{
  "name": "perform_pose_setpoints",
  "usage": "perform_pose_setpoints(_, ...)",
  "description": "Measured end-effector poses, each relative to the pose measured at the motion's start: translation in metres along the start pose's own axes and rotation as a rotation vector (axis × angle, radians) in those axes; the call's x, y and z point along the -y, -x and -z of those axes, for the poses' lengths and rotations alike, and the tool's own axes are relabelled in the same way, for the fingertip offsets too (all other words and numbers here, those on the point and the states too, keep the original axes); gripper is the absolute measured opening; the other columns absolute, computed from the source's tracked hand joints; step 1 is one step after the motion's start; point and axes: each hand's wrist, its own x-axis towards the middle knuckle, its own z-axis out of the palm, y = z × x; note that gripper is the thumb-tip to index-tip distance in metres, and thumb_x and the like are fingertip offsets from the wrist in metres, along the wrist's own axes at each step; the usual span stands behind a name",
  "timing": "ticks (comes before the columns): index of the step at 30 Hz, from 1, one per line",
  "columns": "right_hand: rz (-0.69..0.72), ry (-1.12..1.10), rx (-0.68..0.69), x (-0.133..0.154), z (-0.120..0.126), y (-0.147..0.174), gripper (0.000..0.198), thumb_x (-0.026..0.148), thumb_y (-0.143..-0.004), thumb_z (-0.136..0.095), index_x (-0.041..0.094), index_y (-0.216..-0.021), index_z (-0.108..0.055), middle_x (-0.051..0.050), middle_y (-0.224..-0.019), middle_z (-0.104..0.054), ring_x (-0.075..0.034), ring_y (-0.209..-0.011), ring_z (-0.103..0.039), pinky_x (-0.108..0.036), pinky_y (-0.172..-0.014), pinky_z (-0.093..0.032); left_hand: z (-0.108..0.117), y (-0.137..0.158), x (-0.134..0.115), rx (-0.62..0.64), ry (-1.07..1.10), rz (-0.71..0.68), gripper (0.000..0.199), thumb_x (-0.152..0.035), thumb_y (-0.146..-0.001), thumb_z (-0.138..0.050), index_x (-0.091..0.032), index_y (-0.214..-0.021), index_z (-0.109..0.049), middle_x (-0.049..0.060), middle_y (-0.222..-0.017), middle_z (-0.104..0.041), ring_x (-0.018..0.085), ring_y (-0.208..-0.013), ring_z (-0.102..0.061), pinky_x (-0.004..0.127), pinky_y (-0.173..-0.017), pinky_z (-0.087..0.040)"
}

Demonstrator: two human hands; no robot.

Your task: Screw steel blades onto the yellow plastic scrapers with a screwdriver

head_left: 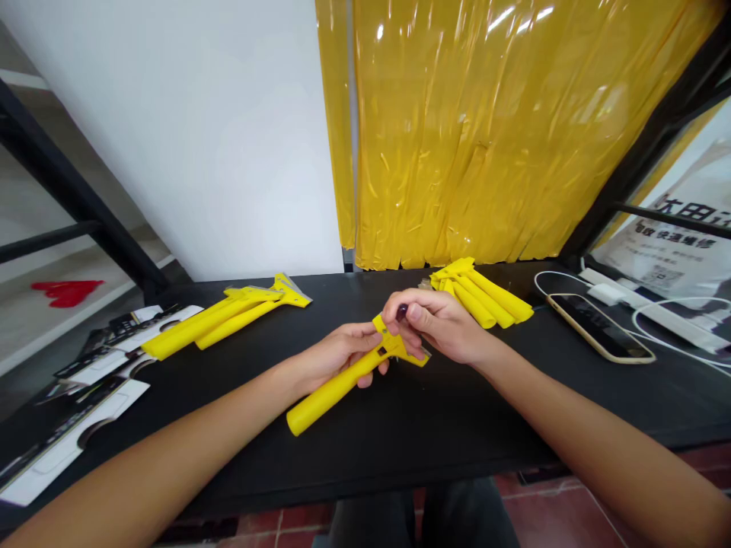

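My left hand (343,352) is wrapped round the neck of a yellow scraper (331,396), whose handle slants down to the left. Over the scraper's wide head is my right hand (442,323), with a small dark round knob (403,310) pinched between thumb and index finger. Its other fingers lie by the scraper head and partly hide it. Left of my hands, a couple of similar yellow scrapers (194,323) with metal edges lie overlapping. Behind my right hand rests another pile of yellow scrapers (485,293).
Flat black-and-white cartons (74,438) lie on the black table (457,426) at left. A phone (599,327) and a white power strip (656,312) with cables lie at right. A yellow strip curtain (457,137) and a white panel (217,137) stand behind.
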Motion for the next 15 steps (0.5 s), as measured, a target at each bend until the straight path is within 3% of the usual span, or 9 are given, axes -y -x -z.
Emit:
perform_pose_setpoints(4,0.014,-0.068,-0.093,-0.001,-0.0027,-0.003,0.026,0.043,-0.1,-0.052,0.018,-0.1,-0.061,0.001,-0.081,-0.053,-0.007,-0.055,-0.048,-0.023,-0.051,-0.043,-0.0003,-0.0006,-0.0021,0.022,-0.005,-0.05,0.033,-0.027,-0.092,-0.064,-0.016,-0.123,-0.06,0.012,-0.104,-0.066,0.017,-0.073,-0.066,0.021,-0.045,-0.051)
perform_pose_setpoints(7,0.06,-0.126,-0.137,-0.0024,-0.001,-0.0053,0.022,0.043,-0.097,-0.058,0.021,-0.101,-0.055,0.004,-0.076,-0.053,-0.007,-0.054,-0.045,-0.022,-0.052,-0.041,-0.0026,0.0008,-0.0039,0.031,-0.027,-0.054,0.034,-0.026,-0.092,-0.063,-0.017,-0.124,-0.058,0.012,-0.107,-0.065,0.017,-0.075,-0.066,0.021,-0.045,-0.053)
perform_pose_setpoints(11,0.106,-0.074,-0.099,-0.0026,0.0025,-0.0056,0.017,0.037,-0.1,-0.056,0.021,-0.098,-0.055,0.001,-0.079,-0.063,-0.007,-0.051,-0.044,-0.023,-0.051,-0.038,-0.0046,0.0027,-0.0041,0.042,-0.064,-0.049,0.03,-0.027,-0.091,-0.065,-0.016,-0.118,-0.06,0.012,-0.104,-0.066,0.018,-0.074,-0.066,0.022,-0.044,-0.053)
perform_pose_setpoints(15,0.08,-0.06,-0.049,0.001,0.0013,-0.0048,0.028,0.039,-0.103,-0.048,0.017,-0.093,-0.061,-0.004,-0.091,-0.062,-0.008,-0.058,-0.045,-0.025,-0.054,-0.041,-0.0058,0.0037,-0.0045,0.07,-0.093,-0.02,0.033,-0.027,-0.091,-0.065,-0.015,-0.121,-0.059,0.011,-0.094,-0.067,0.019,-0.073,-0.067,0.023,-0.045,-0.054)
